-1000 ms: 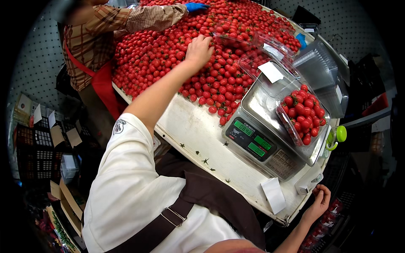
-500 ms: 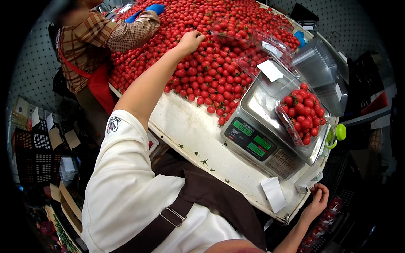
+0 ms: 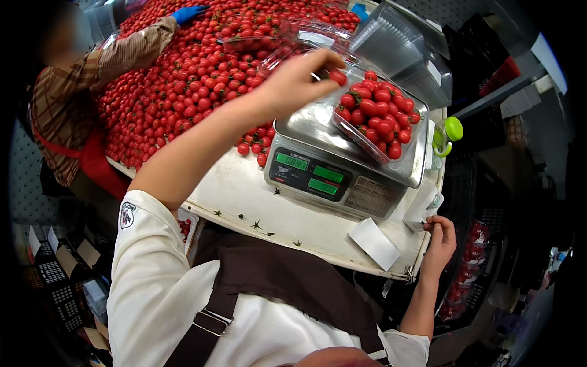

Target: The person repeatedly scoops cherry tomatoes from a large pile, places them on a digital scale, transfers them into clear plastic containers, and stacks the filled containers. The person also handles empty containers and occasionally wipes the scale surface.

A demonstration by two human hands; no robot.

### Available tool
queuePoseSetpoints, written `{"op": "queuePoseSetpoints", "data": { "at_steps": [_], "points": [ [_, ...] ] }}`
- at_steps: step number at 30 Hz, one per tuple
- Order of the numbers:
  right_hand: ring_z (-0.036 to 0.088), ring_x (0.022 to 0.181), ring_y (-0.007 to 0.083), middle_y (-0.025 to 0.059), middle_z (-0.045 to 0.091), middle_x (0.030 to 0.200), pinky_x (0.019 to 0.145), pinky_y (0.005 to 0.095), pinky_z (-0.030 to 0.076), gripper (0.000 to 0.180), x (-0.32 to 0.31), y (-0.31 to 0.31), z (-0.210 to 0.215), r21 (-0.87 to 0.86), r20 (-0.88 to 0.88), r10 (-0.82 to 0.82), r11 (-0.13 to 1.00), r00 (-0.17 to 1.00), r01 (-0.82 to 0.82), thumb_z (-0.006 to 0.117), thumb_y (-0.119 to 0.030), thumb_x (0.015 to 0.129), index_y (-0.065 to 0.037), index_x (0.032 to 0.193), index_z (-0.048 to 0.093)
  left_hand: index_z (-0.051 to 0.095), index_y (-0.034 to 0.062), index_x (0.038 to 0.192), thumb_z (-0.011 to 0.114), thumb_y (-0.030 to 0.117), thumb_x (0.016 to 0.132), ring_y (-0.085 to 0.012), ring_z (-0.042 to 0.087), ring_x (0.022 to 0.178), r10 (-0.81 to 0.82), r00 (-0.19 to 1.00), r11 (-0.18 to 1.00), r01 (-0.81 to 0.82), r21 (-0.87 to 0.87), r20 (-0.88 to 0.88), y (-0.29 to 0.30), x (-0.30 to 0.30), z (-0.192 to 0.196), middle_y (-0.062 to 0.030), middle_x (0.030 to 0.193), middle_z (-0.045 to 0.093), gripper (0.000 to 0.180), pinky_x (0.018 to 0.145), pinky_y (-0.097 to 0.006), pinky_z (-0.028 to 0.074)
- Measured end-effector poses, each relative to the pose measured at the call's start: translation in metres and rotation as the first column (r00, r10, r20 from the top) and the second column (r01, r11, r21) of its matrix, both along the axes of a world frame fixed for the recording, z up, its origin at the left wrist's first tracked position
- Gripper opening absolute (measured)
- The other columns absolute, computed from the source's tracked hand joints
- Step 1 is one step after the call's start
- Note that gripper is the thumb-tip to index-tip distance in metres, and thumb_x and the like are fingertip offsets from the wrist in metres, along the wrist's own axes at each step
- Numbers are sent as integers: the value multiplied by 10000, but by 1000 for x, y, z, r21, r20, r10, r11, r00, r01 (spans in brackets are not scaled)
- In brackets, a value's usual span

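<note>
White bench [image 3: 235, 183], worn, green stems [image 3: 257, 225] scattered along its near side; big heap of small red tomatoes [image 3: 177, 101] over the far left, another person's blue-gloved hand [image 3: 189, 13] at its far part. Head view (only one): left hand [image 3: 292, 84] is up over the scale [image 3: 321, 127], fingers drawn in around one tomato [image 3: 337, 77] at the tips (bit of blur, exact contact hard to read). Right hand [image 3: 440, 240] is down at the bench's right edge, fingers loosely curled just beside a small white box [image 3: 420, 209]; can't tell if they touch or hold anything. Step, my guess: adding a single tomato to the clear tub [image 3: 359, 139]. Next move would call for a short shift right, gentle lowering, soft release, so nothing rolls off. Held tomato: red, roundish, shiny, near the tub's upper left. Tub sits turned at an angle on the scale's metal tray, glossy red tomatoes piled above its rim.
</note>
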State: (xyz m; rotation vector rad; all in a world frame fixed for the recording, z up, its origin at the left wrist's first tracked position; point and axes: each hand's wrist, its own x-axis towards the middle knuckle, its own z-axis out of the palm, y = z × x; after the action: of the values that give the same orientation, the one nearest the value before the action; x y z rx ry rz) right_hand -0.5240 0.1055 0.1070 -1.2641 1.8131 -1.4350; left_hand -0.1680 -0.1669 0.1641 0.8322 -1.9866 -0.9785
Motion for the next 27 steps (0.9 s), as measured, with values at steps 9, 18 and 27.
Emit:
{"op": "queuePoseSetpoints", "data": {
  "at_steps": [9, 18, 27],
  "points": [
    [607, 855, 116, 57, 650, 972, 821, 253, 492, 146, 0, 9, -6, 10, 39, -24, 1000, 999, 24, 493, 22, 995, 21, 1020, 637, 642, 68, 1219, 649, 14, 870, -298, 526, 1211, 17, 972, 883, 96, -459, 235, 28, -9, -18, -115, 1247, 588, 353, 1040, -401, 428],
    [618, 862, 130, 77, 664, 964, 834, 273, 504, 147, 8, 8, -13, 50, 40, -37, 998, 999, 35, 496, 5, 1001, 32, 1026, 638, 673, 19, 1132, 605, 3, 900, -256, 620, 1059, 155, 961, 847, -9, -531, 230, 32, 31, -13, -109, 1112, 643, 242, 910, -344, 486],
    [622, 870, 128, 76, 673, 991, 849, 276, 512, 163, 3, 18, -25, 11, 86, -15, 1000, 996, 14, 492, -44, 1031, 25, 1059, 638, 669, 11, 1121, 617, 94, 971, -99, 627, 918, 386, 912, 919, -392, -23, -141, 44, 65, -58, -34, 1027, 691, 179, 804, -257, 508]
  ]
}}
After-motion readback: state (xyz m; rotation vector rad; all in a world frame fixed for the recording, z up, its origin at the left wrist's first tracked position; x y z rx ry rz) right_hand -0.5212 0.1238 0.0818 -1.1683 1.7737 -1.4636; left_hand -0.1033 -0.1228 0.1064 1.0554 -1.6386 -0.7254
